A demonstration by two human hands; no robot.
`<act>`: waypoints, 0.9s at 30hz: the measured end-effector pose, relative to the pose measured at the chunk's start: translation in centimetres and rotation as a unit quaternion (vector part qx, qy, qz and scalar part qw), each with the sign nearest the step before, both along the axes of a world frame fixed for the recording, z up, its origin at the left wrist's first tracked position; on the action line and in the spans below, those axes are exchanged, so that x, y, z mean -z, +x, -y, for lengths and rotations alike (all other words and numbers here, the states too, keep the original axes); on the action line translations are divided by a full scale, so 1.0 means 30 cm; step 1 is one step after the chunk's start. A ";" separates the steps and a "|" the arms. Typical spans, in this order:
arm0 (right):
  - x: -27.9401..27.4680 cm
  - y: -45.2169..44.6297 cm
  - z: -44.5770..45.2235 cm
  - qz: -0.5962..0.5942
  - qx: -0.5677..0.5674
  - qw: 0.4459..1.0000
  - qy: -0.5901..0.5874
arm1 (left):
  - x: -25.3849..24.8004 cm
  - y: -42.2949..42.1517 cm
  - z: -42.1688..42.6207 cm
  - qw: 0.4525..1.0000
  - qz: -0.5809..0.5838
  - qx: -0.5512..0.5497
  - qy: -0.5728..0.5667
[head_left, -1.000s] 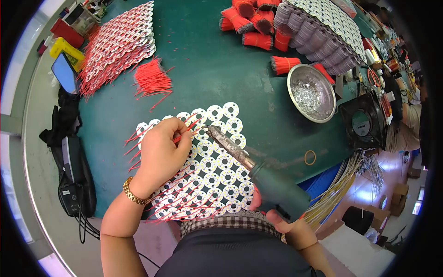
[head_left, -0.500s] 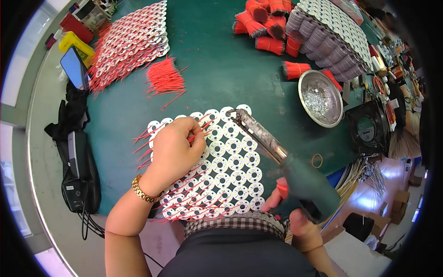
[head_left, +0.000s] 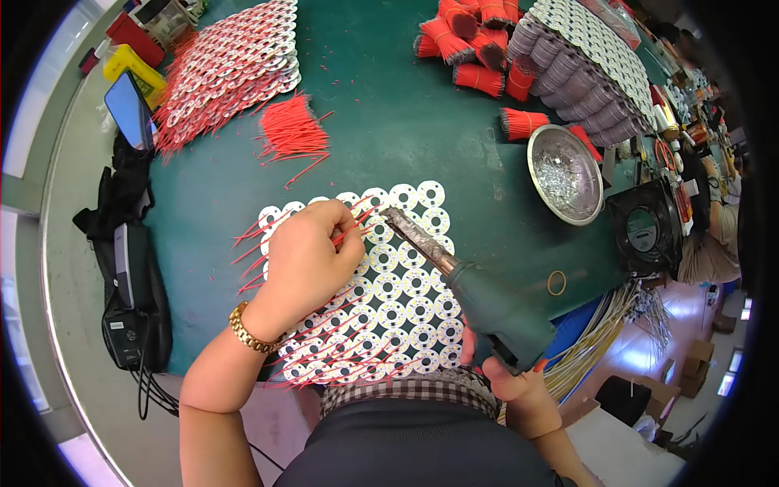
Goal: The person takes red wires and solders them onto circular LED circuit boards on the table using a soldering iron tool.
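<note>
Red wires point(head_left: 339, 239): pinching them with left hand point(head_left: 312, 253) over boards point(head_left: 398, 286), apparently for steadiness; gripping soldering gun point(head_left: 487, 296) with right hand point(head_left: 510, 383), angling tip point(head_left: 395, 217) close.

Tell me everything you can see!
Tabletop: one, green, underneath.
Joined round boards: one sheet, white, centre.
Stacks of board sheets: two, white, far left and right.
Wire pile: one, red, behind the sheet.
Wire bundles: many, red, far side.
Round metal bowl: one, silver, right.
Thin looped band: one, tan, right.
Boxy devices: two, mostly black, left and right.
Plastic container: one, yellow, far left.
Flat phone: one, blue screen, left.
Metal-nosed tool: one, green handle, right of centre.
Far-right clutter: too small to count.
Metal bracelet: one, gold, left wrist.
Left grip: one, holding red wires.
Right grip: one, holding the tool.
</note>
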State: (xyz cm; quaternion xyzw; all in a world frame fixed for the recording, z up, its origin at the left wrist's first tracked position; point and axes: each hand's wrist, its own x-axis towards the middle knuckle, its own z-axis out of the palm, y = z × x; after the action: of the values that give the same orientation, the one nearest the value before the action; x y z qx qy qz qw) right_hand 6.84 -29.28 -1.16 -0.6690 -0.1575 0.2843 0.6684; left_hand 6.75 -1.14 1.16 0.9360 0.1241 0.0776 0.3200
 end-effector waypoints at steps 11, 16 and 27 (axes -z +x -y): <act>0.008 0.007 0.002 0.047 -0.035 0.998 0.021 | 0.010 -0.001 -0.006 1.000 0.006 0.002 0.012; 0.027 -0.006 0.026 0.053 -0.042 0.997 -0.026 | 0.005 -0.001 -0.006 1.000 -0.003 0.001 0.006; 0.011 0.002 0.001 0.073 -0.034 0.997 0.005 | 0.007 0.000 -0.007 1.000 -0.002 0.002 0.008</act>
State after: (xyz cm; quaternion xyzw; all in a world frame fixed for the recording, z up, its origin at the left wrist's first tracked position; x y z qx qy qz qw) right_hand 6.91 -29.32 -1.49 -0.6788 -0.2301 0.2561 0.6486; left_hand 6.75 -0.94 0.95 0.9391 0.1219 0.0764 0.3122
